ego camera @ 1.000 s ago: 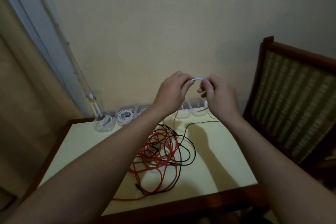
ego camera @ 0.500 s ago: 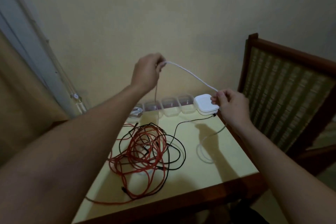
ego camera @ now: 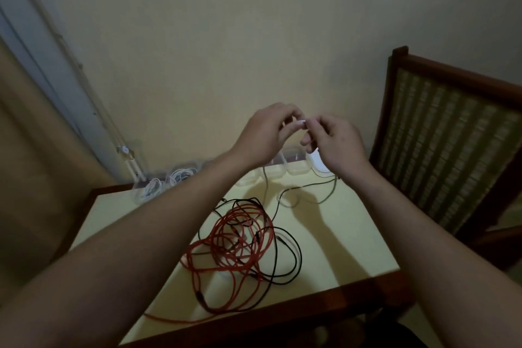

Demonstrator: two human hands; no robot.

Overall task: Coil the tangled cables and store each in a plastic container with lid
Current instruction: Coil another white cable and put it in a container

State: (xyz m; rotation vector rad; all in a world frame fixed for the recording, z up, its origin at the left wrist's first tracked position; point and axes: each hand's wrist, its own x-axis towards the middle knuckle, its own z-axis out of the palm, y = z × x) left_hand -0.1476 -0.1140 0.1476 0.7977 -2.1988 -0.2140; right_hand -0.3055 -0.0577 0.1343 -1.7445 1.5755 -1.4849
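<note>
A: While both hands are raised over the far side of the counter (ego camera: 353,248), log the grip: left hand (ego camera: 262,133) and right hand (ego camera: 336,144) are nearly touching, and each pinches the white cable (ego camera: 302,121) at a short stretch between the fingertips.
B: Rest of that cable?
A: It hangs beneath the hands to the counter. The slack lies just ahead of the clear containers (ego camera: 293,162) along the wall. The filled containers (ego camera: 185,164) at the left end hold white coils. White lids (ego camera: 320,168) are stacked below the right hand.
B: Step, as judged?
A: Forming a coil turn. Advice: the left hand holds the gathered turns and the right feeds equal lengths. Size each turn to fit a container, and let the strand roll between the fingers so no twist builds.
B: Hazard?
A: Red cable (ego camera: 234,237) and black cable (ego camera: 291,260) lie tangled nearby, so lift the slack clear of them.
</note>
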